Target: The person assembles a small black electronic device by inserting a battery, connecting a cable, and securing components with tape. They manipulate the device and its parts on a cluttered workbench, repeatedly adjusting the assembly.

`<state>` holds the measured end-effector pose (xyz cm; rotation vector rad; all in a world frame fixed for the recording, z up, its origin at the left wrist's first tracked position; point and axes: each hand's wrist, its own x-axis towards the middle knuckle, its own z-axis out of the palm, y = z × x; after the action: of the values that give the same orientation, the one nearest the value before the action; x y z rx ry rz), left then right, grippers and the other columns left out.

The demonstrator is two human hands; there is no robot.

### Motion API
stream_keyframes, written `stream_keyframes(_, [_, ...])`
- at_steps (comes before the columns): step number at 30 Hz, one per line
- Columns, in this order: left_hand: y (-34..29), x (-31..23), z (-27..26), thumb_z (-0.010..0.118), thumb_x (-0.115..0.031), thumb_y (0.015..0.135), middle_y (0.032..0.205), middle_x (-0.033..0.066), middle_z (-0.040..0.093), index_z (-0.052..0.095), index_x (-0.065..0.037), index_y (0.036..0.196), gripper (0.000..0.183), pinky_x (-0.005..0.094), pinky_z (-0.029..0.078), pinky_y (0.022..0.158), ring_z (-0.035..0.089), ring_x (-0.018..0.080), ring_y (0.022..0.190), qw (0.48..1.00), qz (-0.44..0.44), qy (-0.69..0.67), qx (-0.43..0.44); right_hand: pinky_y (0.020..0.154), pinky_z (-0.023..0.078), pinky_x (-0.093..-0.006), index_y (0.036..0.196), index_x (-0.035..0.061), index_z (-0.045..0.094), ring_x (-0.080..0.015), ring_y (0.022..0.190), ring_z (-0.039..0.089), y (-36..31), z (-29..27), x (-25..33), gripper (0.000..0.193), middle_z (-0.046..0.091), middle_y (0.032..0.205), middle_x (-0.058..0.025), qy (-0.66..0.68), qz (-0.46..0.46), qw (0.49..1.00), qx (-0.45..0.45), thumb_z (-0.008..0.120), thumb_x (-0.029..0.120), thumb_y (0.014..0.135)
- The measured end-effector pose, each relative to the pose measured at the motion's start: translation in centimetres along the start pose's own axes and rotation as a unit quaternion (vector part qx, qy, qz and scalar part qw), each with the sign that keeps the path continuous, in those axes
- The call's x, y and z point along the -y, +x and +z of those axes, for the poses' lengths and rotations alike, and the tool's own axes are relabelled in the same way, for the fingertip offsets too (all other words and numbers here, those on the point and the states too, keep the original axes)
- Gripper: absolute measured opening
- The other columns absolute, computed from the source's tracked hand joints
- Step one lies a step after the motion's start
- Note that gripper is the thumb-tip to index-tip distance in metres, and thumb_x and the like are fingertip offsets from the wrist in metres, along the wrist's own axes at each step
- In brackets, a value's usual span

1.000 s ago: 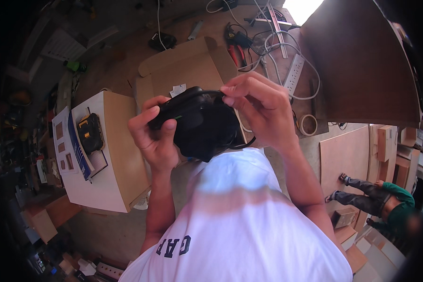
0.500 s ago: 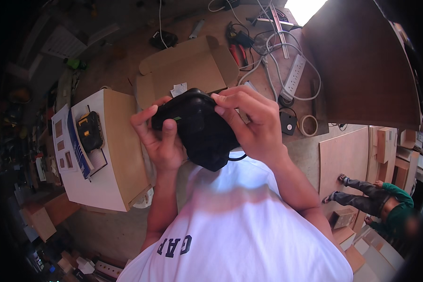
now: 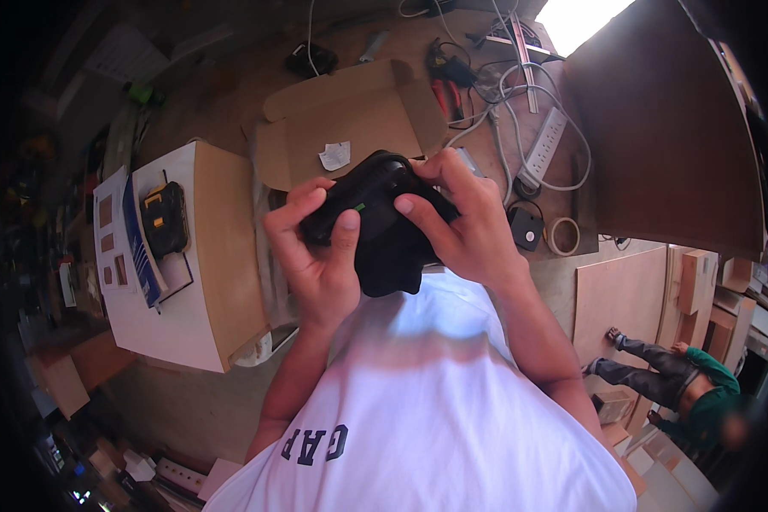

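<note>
Head view: black device (image 3: 386, 235) is pinched by left hand (image 3: 317, 271) and right hand (image 3: 469, 229); dimly seen, it is seemingly adjusted; steady support is needed.

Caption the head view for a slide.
Left hand and right hand hold a black object, an open cardboard box beyond.

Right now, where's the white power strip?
The power strip lies upper right in the head view, on the workbench, past the right hand, above the tape roll.

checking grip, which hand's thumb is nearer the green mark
The left hand: thumb beside the green mark; the right hand has its thumb farther off.
</note>
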<state>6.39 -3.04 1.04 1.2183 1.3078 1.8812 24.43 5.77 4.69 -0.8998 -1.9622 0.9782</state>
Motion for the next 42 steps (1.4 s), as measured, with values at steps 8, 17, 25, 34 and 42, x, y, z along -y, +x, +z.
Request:
stream_keyframes(8, [-0.3, 0.6, -0.8, 0.081, -0.008, 0.102, 0.137, 0.0257, 0.057, 0.051, -0.009, 0.137, 0.046, 0.0394, 0.053, 0.103, 0.062, 0.0277, 0.121, 0.994, 0.079, 0.041, 0.06, 0.095, 0.058, -0.0326, 0.111, 0.0, 0.057, -0.0179, 0.109, 0.076, -0.4, -1.6, -2.0, 0.019, 0.08, 0.12, -0.0166, 0.216, 0.07, 0.971, 0.079, 0.072, 0.011, 0.111])
stream_keyframes(17, [1.4, 1.1, -1.7, 0.082, -0.009, 0.099, 0.147, 0.0292, 0.043, 0.048, -0.013, 0.145, 0.057, 0.0365, 0.062, 0.095, 0.062, 0.0273, 0.12, 0.98, 0.152, 0.016, 0.125, 0.1, 0.061, -0.0346, 0.132, 0.0017, 0.067, -0.0199, 0.119, 0.077, -1.0, -1.1, -1.9, 0.038, 0.08, 0.127, -0.015, 0.292, 0.01, 0.956, 0.037, 0.085, 0.005, 0.099])
stream_keyframes(25, [2.7, -1.8, -2.8, 0.095, -0.03, 0.087, 0.139, 0.0243, 0.058, 0.031, -0.001, 0.163, 0.103, 0.0387, 0.054, 0.106, 0.066, 0.0259, 0.12, 0.964, -0.126, -0.147, 0.184, 0.091, 0.062, -0.0399, 0.129, 0.0041, 0.075, -0.0318, 0.11, 0.081, -1.6, -1.1, -4.1, 0.047, 0.08, 0.125, -0.0192, 0.22, -0.099, 0.97, 0.031, 0.085, -0.004, 0.084])
stream_keyframes(34, [2.3, -2.0, -3.6, 0.101, -0.027, 0.079, 0.119, 0.0108, 0.073, 0.035, -0.001, 0.164, 0.111, 0.0327, 0.05, 0.107, 0.068, 0.0181, 0.116, 0.953, -0.189, -0.099, 0.213, 0.097, 0.06, -0.0412, 0.134, 0.0028, 0.073, -0.0326, 0.114, 0.08, -1.7, -2.9, -4.4, 0.055, 0.08, 0.127, -0.02, 0.204, -0.141, 0.965, 0.084, 0.094, 0.021, 0.087])
stream_keyframes(42, [1.7, -2.0, -3.0, 0.102, -0.025, 0.076, 0.118, 0.0176, 0.077, 0.043, 0.0, 0.159, 0.105, 0.0353, 0.058, 0.101, 0.076, 0.0228, 0.109, 0.958, -0.044, 0.055, 0.277, 0.1, 0.051, -0.0422, 0.154, 0.0031, 0.062, -0.0276, 0.107, 0.075, -2.1, -4.6, -1.1, 0.114, 0.081, 0.118, -0.0119, 0.019, -0.062, 0.989, 0.13, 0.098, 0.07, 0.069])
